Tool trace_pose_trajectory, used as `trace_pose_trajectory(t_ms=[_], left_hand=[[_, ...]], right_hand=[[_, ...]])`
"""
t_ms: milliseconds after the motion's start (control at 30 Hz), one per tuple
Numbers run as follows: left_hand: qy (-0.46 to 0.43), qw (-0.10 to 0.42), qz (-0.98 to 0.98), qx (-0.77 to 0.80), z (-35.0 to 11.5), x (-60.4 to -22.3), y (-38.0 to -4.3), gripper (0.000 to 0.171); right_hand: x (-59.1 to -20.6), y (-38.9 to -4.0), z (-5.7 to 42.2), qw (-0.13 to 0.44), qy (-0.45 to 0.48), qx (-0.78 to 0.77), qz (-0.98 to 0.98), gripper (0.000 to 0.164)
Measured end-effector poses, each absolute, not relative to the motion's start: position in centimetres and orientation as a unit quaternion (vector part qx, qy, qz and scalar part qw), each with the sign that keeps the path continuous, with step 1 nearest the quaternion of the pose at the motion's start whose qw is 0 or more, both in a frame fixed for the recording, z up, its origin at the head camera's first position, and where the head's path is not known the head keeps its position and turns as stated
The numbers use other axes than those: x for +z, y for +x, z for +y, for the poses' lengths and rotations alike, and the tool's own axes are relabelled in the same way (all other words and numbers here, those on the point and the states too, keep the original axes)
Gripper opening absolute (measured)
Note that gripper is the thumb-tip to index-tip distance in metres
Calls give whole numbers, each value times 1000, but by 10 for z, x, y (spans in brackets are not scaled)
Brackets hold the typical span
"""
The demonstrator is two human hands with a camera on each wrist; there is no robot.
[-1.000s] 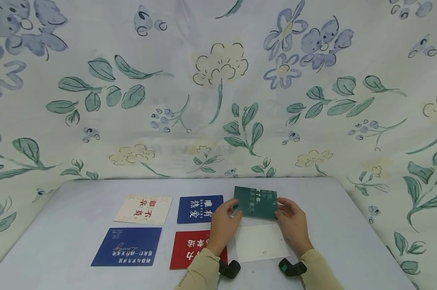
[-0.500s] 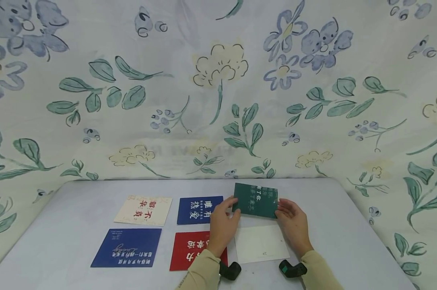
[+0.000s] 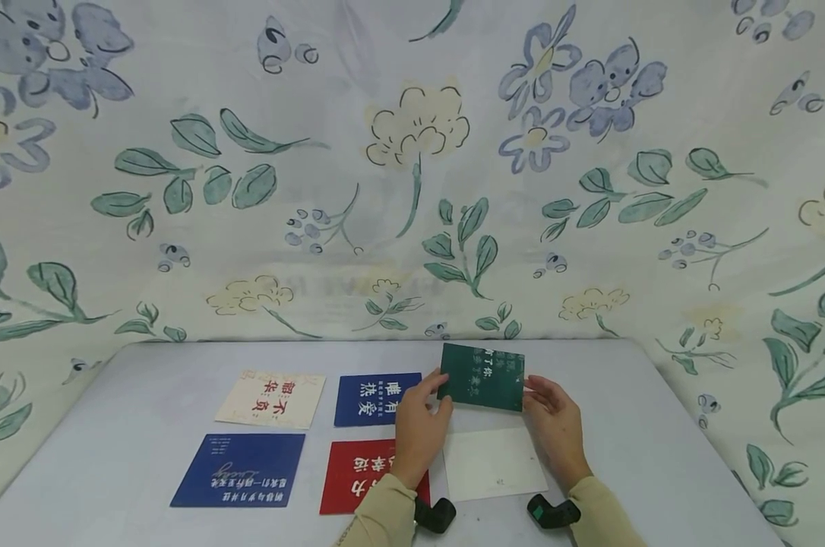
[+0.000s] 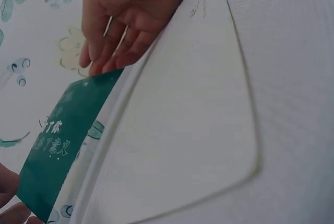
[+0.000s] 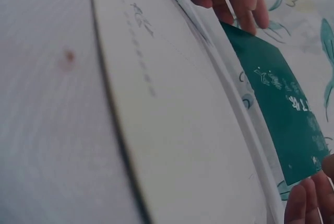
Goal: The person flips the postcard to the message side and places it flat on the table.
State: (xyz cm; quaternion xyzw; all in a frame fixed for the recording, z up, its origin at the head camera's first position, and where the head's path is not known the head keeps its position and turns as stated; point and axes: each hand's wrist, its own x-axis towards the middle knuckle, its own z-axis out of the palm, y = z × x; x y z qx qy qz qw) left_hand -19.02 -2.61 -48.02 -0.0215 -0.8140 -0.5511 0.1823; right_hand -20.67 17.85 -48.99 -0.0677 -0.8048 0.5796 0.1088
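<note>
A dark green card with white and faint lettering is held up off the table, tilted, between the two hands. My left hand pinches its left edge, with the thumb low and the fingers above. At the opposite edge, my right hand pinches the card near the lower right corner. Both wrist views show the green card with fingertips at its two ends. Below it, between the forearms, a cream card lies flat with a small mark near its front edge.
Left of the hands lie a dark blue card and a red card, both partly covered by the left hand and arm. Farther left are a cream card with red lettering and a larger blue card. Patterned cloth hangs behind the table.
The green card has risen slightly and tipped up to face the camera more. Both hands have kept their hold on its edges; the other cards lie where they were.
</note>
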Motion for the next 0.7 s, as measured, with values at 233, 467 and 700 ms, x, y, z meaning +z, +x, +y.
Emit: trace_pose_trajectory(t_ms=[233, 467, 700], left_hand=[[-21, 188, -813, -551, -26, -480, -190, 33], [-26, 198, -805, -559, -25, -482, -191, 33], [-28, 204, -797, -568, -25, -479, -191, 32]], right_hand=[[-493, -208, 180, 116, -54, 596, -793, 32], [-494, -209, 181, 121, -36, 615, -778, 30], [-492, -209, 183, 120, -17, 624, -772, 33]])
